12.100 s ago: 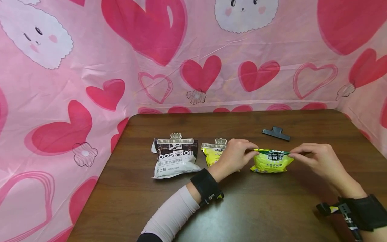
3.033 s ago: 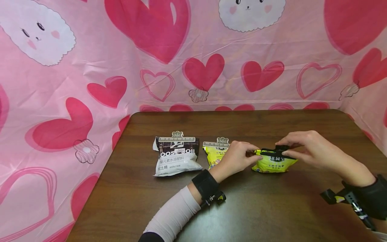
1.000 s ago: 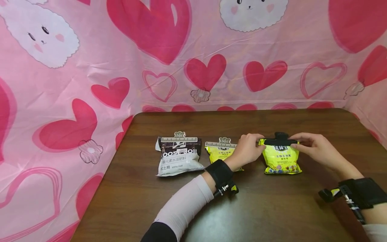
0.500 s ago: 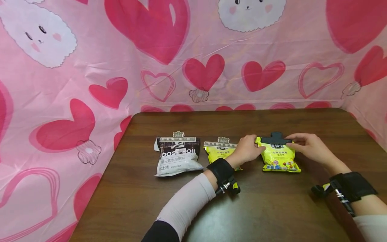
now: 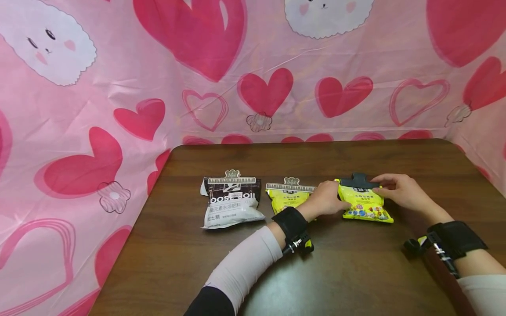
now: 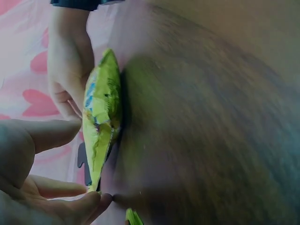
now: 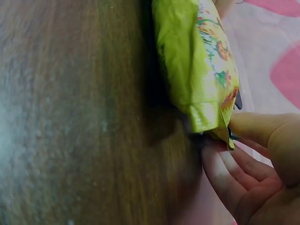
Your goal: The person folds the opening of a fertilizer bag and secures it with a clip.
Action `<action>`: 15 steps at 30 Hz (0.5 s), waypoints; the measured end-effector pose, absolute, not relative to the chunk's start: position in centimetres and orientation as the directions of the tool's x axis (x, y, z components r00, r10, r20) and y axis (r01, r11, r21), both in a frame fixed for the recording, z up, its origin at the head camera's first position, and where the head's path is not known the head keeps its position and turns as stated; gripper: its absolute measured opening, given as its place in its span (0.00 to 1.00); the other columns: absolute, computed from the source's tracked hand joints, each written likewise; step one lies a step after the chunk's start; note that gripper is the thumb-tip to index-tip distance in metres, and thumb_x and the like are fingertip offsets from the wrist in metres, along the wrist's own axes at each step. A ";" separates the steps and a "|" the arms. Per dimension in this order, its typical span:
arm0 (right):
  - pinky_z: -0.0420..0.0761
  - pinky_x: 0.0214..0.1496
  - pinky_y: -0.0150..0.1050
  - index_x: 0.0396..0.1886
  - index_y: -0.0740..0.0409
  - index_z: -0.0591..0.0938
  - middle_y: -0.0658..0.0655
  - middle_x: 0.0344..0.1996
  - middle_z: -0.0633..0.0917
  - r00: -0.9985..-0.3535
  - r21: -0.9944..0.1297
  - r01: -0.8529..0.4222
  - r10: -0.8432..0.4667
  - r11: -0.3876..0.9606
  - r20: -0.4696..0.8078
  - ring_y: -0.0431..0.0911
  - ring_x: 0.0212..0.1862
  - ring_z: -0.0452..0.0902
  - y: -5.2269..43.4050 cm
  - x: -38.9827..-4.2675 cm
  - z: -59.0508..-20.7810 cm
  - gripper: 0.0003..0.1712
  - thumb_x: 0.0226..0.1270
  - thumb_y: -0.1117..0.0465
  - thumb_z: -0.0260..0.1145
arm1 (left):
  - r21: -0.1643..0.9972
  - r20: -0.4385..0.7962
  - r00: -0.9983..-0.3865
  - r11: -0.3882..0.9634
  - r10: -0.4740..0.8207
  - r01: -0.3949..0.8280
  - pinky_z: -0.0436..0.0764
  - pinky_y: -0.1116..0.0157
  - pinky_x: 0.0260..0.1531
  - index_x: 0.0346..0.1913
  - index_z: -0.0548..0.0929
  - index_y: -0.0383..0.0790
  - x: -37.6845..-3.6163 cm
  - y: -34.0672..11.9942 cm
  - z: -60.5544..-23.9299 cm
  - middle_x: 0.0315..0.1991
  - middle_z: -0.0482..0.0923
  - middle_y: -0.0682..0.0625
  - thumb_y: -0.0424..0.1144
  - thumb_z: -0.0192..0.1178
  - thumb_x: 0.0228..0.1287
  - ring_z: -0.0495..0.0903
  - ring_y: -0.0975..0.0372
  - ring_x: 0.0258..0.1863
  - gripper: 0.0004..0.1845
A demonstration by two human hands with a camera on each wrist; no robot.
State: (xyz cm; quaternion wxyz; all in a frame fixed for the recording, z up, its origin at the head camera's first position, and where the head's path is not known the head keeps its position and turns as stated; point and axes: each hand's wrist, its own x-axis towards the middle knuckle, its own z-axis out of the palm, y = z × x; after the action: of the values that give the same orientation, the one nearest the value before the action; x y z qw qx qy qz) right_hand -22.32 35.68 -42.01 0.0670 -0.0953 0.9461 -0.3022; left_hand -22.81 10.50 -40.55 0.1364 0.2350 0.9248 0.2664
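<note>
A small yellow fertilizer bag with a flower print lies on the table at the right, a black clip across its top. My left hand holds the bag's left side; in the left wrist view the fingertips are at its top corner and the thumb is right at its printed face. My right hand pinches the upper right corner by the clip's end. In the right wrist view its thumb is on the front and its fingers are behind the corner.
Left of my left hand lies a second yellow bag with a patterned clip, partly hidden by the hand. Further left is a black-and-white bag with a matching clip. A pink heart-print cloth hangs behind the brown table.
The black clip, earlier loose on the table, is now on the yellow bag's top. The bag has gone from upright to lying back, and has shifted slightly left over the last second.
</note>
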 end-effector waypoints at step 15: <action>0.81 0.47 0.58 0.57 0.63 0.81 0.71 0.48 0.83 -0.976 -0.502 -0.145 -0.207 0.853 -0.071 0.59 0.46 0.78 35.0 -22.5 -41.5 0.25 0.67 0.51 0.68 | 0.536 -0.150 -0.832 0.751 0.534 0.385 0.76 0.73 0.47 0.61 0.79 0.41 -22.9 9.9 -40.1 0.52 0.83 0.53 0.52 0.68 0.61 0.77 0.65 0.46 0.29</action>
State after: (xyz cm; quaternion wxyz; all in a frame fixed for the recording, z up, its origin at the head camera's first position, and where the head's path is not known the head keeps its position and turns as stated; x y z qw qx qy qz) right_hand -22.54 35.02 -41.49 0.0615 -0.0916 0.9605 -0.2553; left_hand -22.88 9.94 -40.08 0.1487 0.2485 0.9239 0.2503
